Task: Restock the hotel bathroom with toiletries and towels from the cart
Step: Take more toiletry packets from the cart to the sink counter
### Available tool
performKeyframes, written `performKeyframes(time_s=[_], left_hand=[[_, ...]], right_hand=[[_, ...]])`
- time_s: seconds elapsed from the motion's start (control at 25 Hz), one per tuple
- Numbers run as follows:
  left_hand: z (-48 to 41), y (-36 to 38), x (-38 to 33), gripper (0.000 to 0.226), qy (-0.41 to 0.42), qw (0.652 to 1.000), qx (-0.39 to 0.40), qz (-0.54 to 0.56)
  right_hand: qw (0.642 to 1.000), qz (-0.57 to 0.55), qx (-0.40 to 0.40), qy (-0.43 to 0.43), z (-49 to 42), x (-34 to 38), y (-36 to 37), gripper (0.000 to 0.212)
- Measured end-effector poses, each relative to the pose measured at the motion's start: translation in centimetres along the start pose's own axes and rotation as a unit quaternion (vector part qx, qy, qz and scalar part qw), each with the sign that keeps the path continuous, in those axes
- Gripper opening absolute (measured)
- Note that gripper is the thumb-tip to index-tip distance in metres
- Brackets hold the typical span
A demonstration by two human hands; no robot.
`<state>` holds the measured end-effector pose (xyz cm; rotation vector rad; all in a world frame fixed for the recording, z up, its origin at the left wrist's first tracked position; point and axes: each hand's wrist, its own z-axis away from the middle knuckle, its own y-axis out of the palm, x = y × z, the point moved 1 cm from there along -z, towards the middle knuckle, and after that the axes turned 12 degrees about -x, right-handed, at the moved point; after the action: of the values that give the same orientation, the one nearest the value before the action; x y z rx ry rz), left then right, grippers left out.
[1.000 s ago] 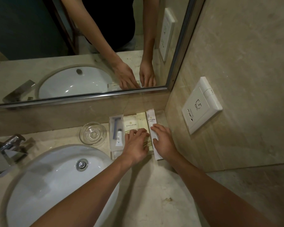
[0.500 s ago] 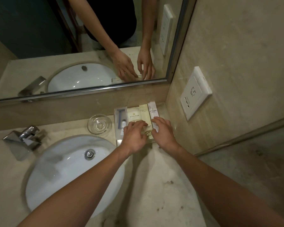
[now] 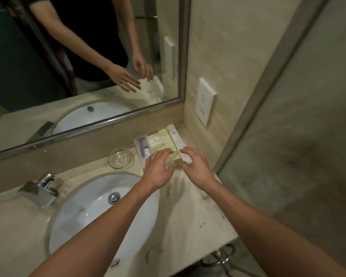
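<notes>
Item: row of flat toiletry packets (image 3: pixel 163 142), clear, cream and white, lying centre-right of frame in the back corner of the beige marble counter (image 3: pixel 188 206). Their long axes point away from the fingers. Left hand (image 3: pixel 158 168) and right hand (image 3: pixel 197 168) hover at the near ends, equally close, fingers loosely spread and gripping nothing.

A beige marble counter (image 3: pixel 188 208) fills the lower half of the frame, with a white sink (image 3: pixel 82 212) sunk in at lower left. A chrome tap (image 3: pixel 40 189) stands at left and a glass dish (image 3: pixel 121 158) at centre. Just right of the dish, touching side by side, lie a razor pack (image 3: pixel 141 144), cream sachets (image 3: pixel 159 141) and a white sleeve (image 3: pixel 173 134)
</notes>
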<state>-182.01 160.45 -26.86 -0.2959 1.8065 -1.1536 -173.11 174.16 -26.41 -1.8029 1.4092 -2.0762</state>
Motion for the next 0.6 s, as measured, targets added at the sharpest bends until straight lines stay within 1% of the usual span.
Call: performKeyframes(time_s=[0.24,0.4,0.52,0.6], left_hand=[[7.7,-2.1,-2.2,0.050,0.102,0.993,0.035,0.042],[12.2,-3.0,-3.9,0.047,0.198,0.978,0.037,0.047],[16.7,-2.9,-6.5,0.046,0.257,0.963,0.068,0.053],[19.6,-2.5,-8.7,0.050,0.296,0.949,0.098,0.053]], right_hand=[[0.994,0.007,-0.104,0.027,11.4,3.4,-2.7,0.043],[0.986,0.075,-0.146,0.034,18.3,4.5,-4.4,0.040],[0.972,0.126,-0.188,0.066,24.9,4.2,-6.7,0.042],[0.960,0.142,-0.218,0.099,29.3,3.8,-8.8,0.042]])
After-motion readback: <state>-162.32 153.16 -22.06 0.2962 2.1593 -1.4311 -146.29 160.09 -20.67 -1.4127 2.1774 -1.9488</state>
